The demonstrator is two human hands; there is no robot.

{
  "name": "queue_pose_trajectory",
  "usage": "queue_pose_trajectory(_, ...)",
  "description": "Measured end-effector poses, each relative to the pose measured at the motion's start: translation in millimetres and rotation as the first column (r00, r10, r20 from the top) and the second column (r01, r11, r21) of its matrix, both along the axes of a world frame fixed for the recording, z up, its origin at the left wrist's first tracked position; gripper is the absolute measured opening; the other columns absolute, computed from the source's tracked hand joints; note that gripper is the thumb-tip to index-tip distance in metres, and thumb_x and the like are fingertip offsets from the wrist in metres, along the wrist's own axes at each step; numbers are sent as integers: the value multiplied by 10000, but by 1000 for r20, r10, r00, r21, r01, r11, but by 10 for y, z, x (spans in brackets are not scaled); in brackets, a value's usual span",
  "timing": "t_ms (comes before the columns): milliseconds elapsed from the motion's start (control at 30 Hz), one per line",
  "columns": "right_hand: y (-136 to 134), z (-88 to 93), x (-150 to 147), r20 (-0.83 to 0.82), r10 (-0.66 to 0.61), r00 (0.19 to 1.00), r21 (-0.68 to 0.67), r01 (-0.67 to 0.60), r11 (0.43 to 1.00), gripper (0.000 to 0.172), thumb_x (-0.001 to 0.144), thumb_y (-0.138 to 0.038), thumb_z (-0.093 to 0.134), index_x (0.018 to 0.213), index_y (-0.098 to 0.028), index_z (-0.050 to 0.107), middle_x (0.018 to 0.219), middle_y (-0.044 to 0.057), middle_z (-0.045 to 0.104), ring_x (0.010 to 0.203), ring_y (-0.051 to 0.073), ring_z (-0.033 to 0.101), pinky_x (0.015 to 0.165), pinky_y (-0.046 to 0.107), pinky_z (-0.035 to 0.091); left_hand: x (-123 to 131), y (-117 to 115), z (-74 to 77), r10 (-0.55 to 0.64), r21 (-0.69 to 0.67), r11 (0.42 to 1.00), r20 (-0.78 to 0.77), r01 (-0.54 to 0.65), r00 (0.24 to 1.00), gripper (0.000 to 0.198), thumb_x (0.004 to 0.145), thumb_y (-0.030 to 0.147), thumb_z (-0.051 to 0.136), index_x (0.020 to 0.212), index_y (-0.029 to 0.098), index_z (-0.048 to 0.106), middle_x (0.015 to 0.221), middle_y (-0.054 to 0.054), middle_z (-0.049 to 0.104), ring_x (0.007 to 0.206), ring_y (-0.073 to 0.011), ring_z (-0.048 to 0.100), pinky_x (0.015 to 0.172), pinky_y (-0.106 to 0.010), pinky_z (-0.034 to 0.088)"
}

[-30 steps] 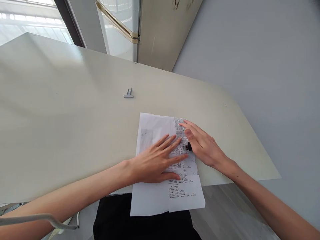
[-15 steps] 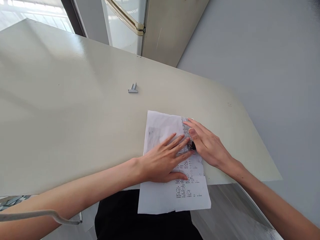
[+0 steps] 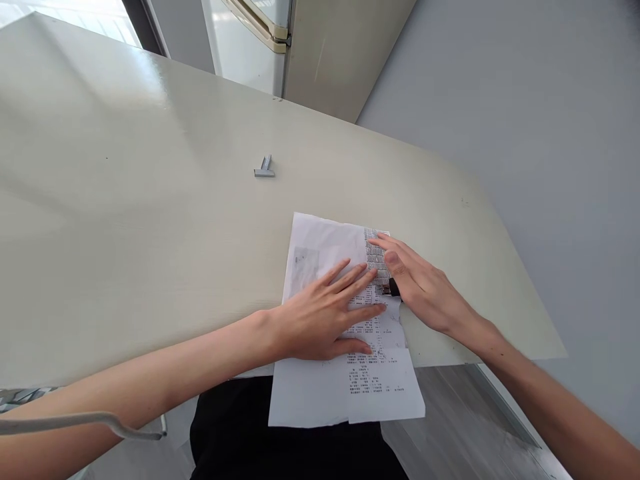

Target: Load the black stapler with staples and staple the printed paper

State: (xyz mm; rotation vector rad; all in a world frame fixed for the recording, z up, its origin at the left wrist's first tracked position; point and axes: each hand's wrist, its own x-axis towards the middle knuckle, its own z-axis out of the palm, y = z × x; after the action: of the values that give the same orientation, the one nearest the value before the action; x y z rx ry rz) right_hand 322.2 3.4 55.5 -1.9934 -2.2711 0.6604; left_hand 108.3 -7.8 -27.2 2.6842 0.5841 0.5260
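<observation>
A printed sheet of paper (image 3: 320, 393) lies on the table, its near end hanging over the front edge. My left hand (image 3: 325, 317) rests flat on it with the fingers spread. Rows of staples (image 3: 375, 257) run down the far right part of the sheet. At the paper's right edge is a small black stapler (image 3: 393, 287), its metal nose over the sheet just below those rows. My right hand (image 3: 420, 287) covers most of the stapler, palm over it, fingers reaching forward; their grip underneath is hidden.
Strips of staples (image 3: 264, 168) lie on the pale table (image 3: 150, 220) beyond the paper. A fridge (image 3: 250, 53) stands past the far edge, and a grey wall (image 3: 525, 133) is on the right. A grey cable or rod (image 3: 100, 420) crosses my left forearm.
My right hand has shifted slightly right with the stapler, and more of its metal nose shows. My left hand stays flat on the paper. The camera view has tilted a little.
</observation>
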Motion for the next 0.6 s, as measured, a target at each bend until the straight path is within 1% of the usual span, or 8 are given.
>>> queue_pose_trajectory(100,-1,5,15,-28,-17,999,-21,16,1000,628,1079,-689,171,1556,-438,493,1715,-60,400,1589,294,371,1256,600,383,6,-3,-9,1,-8,1000,4,-1,1000,645,1048,584,548,1579,217,523,1764,-128,206,1640,-364,158,1347,-561,98)
queue_pose_trajectory(333,-7,-23,-21,-6,18,1000,30,-18,999,618,1087,-664,194,1543,-405,522,1704,-27,425,1561,324,420,1212,596,444,25,-4,-15,10,-19,1000,-1,-10,1000,643,1048,587,543,1586,236,510,1772,-110,192,1646,-359,125,1346,-568,94)
queue_pose_trajectory(467,-6,-46,-42,10,30,1000,39,-30,999,629,1087,-664,201,1542,-380,529,1698,-12,434,1566,328,409,1218,604,433,29,-1,-14,9,-33,999,14,-8,1000,639,1046,577,553,1588,241,506,1775,-96,181,1647,-359,118,1348,-573,85)
queue_pose_trajectory(600,-8,-60,-66,52,44,998,48,-46,998,638,1092,-652,198,1560,-355,514,1709,2,418,1582,323,381,1230,605,414,33,5,-16,2,-29,1000,-27,-3,1000,628,1060,586,518,1590,249,495,1779,-102,166,1654,-338,72,1348,-571,73)
